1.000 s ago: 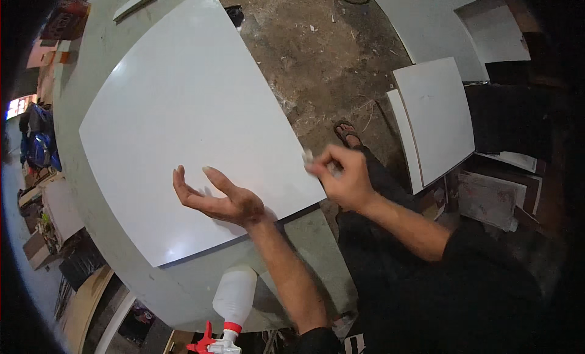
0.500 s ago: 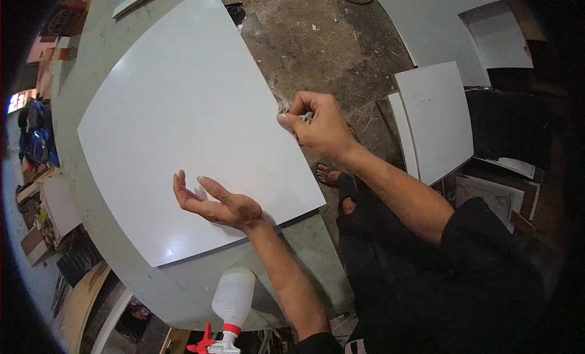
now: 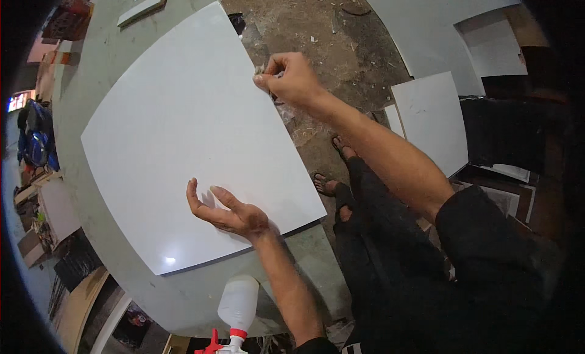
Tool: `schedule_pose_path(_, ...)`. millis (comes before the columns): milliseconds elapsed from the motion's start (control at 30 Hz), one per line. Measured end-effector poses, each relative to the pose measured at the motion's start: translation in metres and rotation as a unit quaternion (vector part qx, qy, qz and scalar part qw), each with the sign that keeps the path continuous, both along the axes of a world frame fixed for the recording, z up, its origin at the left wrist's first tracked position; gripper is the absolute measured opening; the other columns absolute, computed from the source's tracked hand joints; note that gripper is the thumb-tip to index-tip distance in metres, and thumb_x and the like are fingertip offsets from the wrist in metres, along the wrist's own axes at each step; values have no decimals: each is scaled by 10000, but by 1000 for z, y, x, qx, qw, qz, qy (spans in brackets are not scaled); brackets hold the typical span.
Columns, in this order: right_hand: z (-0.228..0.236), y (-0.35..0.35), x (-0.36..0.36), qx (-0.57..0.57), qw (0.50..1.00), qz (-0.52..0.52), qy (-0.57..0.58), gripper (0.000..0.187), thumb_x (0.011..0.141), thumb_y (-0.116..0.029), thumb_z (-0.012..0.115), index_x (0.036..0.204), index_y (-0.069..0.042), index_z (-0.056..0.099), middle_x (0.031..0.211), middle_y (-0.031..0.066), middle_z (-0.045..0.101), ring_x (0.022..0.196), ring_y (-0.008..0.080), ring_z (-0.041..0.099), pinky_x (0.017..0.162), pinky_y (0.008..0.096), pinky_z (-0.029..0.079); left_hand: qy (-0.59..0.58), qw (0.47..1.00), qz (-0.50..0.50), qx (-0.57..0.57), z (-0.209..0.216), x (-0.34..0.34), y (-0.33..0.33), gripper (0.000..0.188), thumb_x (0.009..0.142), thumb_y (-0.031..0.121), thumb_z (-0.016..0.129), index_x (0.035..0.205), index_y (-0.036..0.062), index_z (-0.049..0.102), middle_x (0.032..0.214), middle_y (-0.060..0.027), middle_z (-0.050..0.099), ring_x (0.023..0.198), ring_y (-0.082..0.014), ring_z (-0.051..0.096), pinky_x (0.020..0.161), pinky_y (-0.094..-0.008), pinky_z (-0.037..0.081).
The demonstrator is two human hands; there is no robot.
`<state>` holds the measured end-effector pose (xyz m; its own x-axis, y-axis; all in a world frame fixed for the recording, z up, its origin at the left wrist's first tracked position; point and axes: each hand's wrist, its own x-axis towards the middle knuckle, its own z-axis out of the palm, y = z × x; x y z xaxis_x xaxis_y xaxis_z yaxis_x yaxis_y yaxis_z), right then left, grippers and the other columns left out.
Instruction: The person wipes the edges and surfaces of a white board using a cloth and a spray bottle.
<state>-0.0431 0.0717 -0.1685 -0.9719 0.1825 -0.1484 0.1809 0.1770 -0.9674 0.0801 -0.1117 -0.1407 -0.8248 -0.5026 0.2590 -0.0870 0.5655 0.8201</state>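
Note:
A large glossy white panel lies flat on the grey-green worktable. Along its right edge my right hand is closed in a pinch, thumb toward the panel. A small greyish crumpled wad shows between the fingertips; whether it is cloth or wire wool I cannot make out. My left hand is over the near part of the panel, fingers loosely curved and apart from the thumb, holding nothing. Its wrist is by the panel's near edge.
A white spray bottle with a red trigger lies at the table's near edge. A narrow white strip rests on the grey-green tabletop at the far left. More white panels stand to the right. Scraps litter the floor.
My right hand has moved farther away along the panel's right edge, still pinching the greyish wad. My left hand has shifted slightly right and nearer, still open.

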Motion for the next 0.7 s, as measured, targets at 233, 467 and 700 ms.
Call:
schedule_pose_path(233,1,-6,160,-11,996,54,-74,285,794,-163,758,656,-54,534,603,27,540,608,107,480,579,311,414,-5,999,11,-30,-4,2,-11,484,988,346,429,1343,20,384,1338,-172,470,1262,-332,445,1065,-533,328)
schedule_pose_path(467,13,-10,48,-4,998,29,-64,293,802,-141,760,648,-75,520,623,-14,535,625,79,491,610,279,417,-17,999,14,-33,-2,4,-14,480,991,345,424,1339,17,386,1328,-175,472,1258,-332,445,1053,-536,339)
schedule_pose_path(700,-5,-9,51,46,999,18,6,279,800,-163,760,655,-65,543,647,11,576,621,81,519,582,285,433,-15,999,13,-35,-3,4,-8,470,996,346,414,1339,27,386,1324,-168,467,1265,-331,436,1060,-550,335)
